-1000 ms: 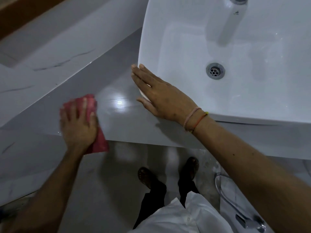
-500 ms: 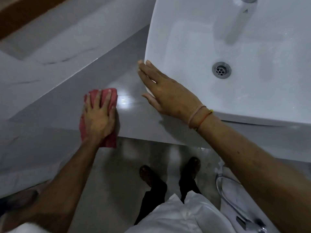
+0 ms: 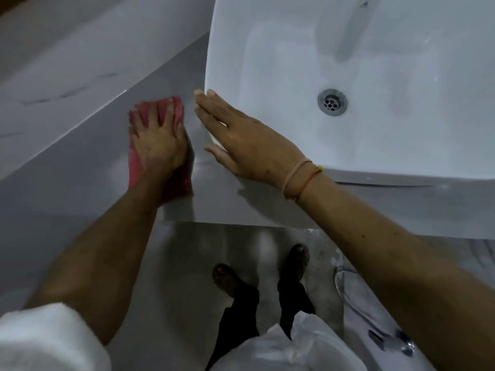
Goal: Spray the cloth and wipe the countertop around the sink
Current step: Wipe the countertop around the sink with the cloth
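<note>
My left hand presses flat on a red cloth lying on the grey countertop, just left of the white sink. The cloth sticks out beyond my fingertips and under my wrist. My right hand rests flat, fingers straight and together, on the sink's near left corner and holds nothing. A thin gap of countertop separates the two hands. No spray bottle is in view.
The sink's drain and the faucet spout lie to the right. A marble-patterned wall rises behind the countertop. Below the counter edge are the floor, my feet and a metal hose sprayer at lower right.
My left hand has slid the red cloth to the right and away from the counter's front edge, ending close beside the sink. My right hand has stayed on the sink corner.
</note>
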`<act>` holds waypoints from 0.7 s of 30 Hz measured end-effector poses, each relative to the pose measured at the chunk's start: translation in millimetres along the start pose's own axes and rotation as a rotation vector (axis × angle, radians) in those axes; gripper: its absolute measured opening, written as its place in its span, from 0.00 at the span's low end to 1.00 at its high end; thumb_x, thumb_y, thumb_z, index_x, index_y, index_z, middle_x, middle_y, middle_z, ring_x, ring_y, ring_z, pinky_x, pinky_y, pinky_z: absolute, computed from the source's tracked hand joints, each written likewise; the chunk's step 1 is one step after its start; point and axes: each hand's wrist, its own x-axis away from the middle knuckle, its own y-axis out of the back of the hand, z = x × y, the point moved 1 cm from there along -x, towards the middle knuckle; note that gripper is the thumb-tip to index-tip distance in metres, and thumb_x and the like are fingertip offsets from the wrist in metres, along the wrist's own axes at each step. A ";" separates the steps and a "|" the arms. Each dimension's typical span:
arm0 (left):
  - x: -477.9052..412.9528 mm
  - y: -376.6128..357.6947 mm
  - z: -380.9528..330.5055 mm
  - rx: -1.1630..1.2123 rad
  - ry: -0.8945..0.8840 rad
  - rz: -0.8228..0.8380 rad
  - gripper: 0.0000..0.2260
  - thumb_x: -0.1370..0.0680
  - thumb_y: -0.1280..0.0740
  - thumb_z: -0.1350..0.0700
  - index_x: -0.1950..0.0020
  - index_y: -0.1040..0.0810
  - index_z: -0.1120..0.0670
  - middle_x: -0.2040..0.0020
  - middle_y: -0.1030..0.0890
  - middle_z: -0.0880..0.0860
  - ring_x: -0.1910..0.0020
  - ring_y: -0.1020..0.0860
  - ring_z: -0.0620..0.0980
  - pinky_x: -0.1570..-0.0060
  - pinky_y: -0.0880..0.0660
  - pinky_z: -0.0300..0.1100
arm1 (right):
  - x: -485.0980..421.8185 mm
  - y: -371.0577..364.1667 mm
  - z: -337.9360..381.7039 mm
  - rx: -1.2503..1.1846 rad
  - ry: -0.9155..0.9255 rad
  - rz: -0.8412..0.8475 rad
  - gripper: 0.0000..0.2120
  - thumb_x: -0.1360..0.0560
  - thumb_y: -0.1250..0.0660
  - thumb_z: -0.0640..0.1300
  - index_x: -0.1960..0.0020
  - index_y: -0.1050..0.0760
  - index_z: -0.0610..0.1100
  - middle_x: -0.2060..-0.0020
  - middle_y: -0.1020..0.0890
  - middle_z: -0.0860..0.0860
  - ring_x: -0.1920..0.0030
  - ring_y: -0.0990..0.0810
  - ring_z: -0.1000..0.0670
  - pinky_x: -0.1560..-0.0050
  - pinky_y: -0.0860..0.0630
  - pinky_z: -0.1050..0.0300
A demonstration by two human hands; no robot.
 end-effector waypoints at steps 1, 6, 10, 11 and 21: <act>9.3 -3.5 -10.2 0.000 -0.042 0.007 0.27 0.19 0.51 0.45 0.21 0.52 0.50 0.21 0.46 0.59 0.24 0.49 0.68 0.26 0.52 0.62 | 0.3 0.0 -0.1 -0.006 0.004 -0.002 0.28 0.18 0.46 0.48 0.24 0.50 0.36 0.23 0.47 0.41 0.22 0.50 0.43 0.25 0.48 0.58; 82.8 -29.6 -50.2 0.118 -0.183 0.012 0.26 0.19 0.46 0.46 0.22 0.46 0.53 0.21 0.44 0.58 0.22 0.51 0.63 0.25 0.50 0.60 | 1.3 -0.7 -1.2 -0.018 0.018 0.001 0.28 0.18 0.46 0.46 0.24 0.51 0.36 0.22 0.50 0.41 0.22 0.52 0.44 0.25 0.43 0.55; 103.8 -39.3 -13.0 0.102 -0.188 0.027 0.26 0.19 0.52 0.42 0.22 0.54 0.43 0.21 0.47 0.55 0.23 0.51 0.63 0.26 0.51 0.62 | 1.7 -1.6 -1.1 -0.061 0.027 0.005 0.28 0.18 0.45 0.45 0.24 0.52 0.36 0.22 0.50 0.41 0.22 0.52 0.44 0.26 0.37 0.53; 99.1 -37.1 -1.3 0.093 -0.156 0.036 0.26 0.19 0.54 0.40 0.22 0.54 0.42 0.20 0.48 0.54 0.23 0.52 0.64 0.27 0.52 0.62 | 1.8 -1.6 -1.3 -0.059 0.027 0.005 0.28 0.18 0.46 0.46 0.24 0.52 0.36 0.22 0.50 0.42 0.22 0.52 0.44 0.26 0.37 0.53; 10.2 -13.6 -8.4 0.111 0.141 0.009 0.29 0.19 0.49 0.41 0.21 0.53 0.48 0.21 0.48 0.58 0.24 0.54 0.68 0.27 0.54 0.65 | 0.4 -3.0 -1.4 -0.044 0.033 -0.005 0.29 0.18 0.46 0.48 0.24 0.51 0.36 0.22 0.48 0.41 0.22 0.51 0.43 0.25 0.45 0.54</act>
